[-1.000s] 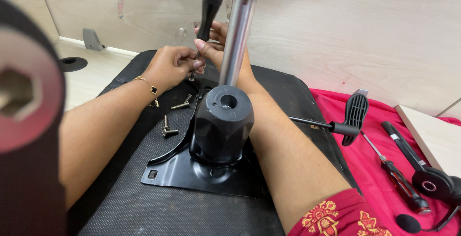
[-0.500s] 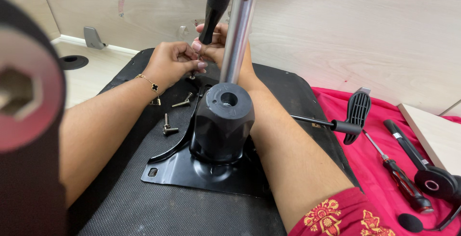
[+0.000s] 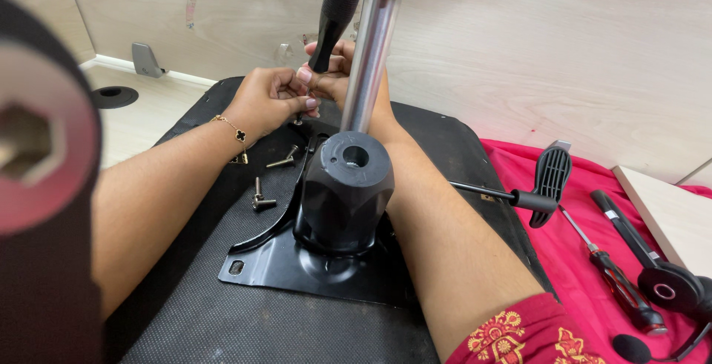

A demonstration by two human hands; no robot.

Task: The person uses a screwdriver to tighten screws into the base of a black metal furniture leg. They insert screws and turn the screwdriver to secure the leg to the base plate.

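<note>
1. Both hands meet behind the chrome column [image 3: 368, 60]: the left hand [image 3: 268, 98] has its grip pinched together on something small, probably a bolt, though the fingers hide it; the right hand [image 3: 337, 75] is wrapped shut around the lower end of a black-handled screwdriver [image 3: 334, 12].
2. That work point sits at the far edge of the black mounting plate [image 3: 297, 264], which lies on the upturned seat pad [image 3: 222, 327] with the black hub [image 3: 346, 190] at its centre.
3. Two loose bolts [image 3: 261, 199] lie on the pad just left of the hub.
4. To do this well, I'd judge the tool should stand straight over the fastener, with the left fingers steadying it until the thread bites.
5. A lever [image 3: 545, 179] and spare screwdrivers [image 3: 619, 290] rest on the red cloth [image 3: 564, 260] to the right.
</note>
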